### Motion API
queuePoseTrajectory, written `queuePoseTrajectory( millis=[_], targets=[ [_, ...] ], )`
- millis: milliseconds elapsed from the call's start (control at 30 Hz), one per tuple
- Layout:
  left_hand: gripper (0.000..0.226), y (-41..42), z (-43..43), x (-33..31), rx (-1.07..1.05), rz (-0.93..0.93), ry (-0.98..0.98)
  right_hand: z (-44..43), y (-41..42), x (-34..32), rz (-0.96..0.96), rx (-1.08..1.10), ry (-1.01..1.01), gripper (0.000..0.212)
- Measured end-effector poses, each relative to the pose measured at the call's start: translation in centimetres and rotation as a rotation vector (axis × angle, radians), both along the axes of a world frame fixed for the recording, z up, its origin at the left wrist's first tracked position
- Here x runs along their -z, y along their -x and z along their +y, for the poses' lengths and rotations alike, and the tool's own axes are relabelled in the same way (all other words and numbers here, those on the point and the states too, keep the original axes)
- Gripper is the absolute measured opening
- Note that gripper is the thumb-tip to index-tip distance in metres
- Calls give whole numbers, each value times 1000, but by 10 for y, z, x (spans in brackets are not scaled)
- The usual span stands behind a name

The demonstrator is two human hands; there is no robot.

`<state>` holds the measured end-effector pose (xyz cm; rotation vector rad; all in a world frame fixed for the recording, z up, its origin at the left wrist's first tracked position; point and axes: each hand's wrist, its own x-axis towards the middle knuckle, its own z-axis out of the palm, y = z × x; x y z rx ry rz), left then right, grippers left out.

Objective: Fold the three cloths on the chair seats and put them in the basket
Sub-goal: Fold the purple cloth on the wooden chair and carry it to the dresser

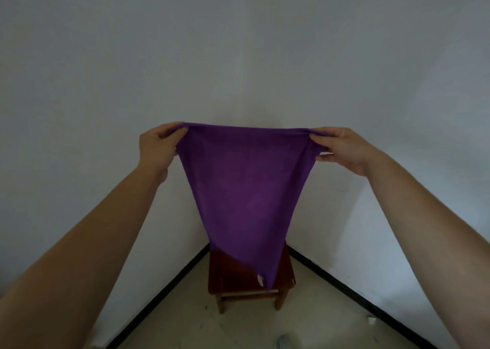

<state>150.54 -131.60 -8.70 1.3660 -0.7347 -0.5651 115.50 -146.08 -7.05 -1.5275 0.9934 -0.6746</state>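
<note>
Folding in hand: left hand [156,147] at 9 o'clock and right hand [342,150] at 3 o'clock pinch the purple cloth [246,189] corners; next move should join them.

Purple cloth [245,187] stretched between left hand [156,147] and right hand [342,148] (both pinching corners), hanging over wooden chair [225,277]
</note>
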Motion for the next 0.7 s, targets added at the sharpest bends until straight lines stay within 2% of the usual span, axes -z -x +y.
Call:
queuePoseTrajectory(
  millis=[133, 367, 533, 700],
  targets=[
    [19, 2, -24, 7, 24, -11, -80, -28, -4, 10, -97, 89, -21, 20],
    [17, -2, -83, 16, -47, -102, -242, -74, -13, 27, -140, 214, -25, 21],
    [21, -3, -114, 17, -56, -42, -167, -97, -13, 29, -198, 288, -21, 24],
    [20, 5, -116, 9, -94, -130, -46, -96, -13, 22, -255, 317, 11, 27]
  ],
)
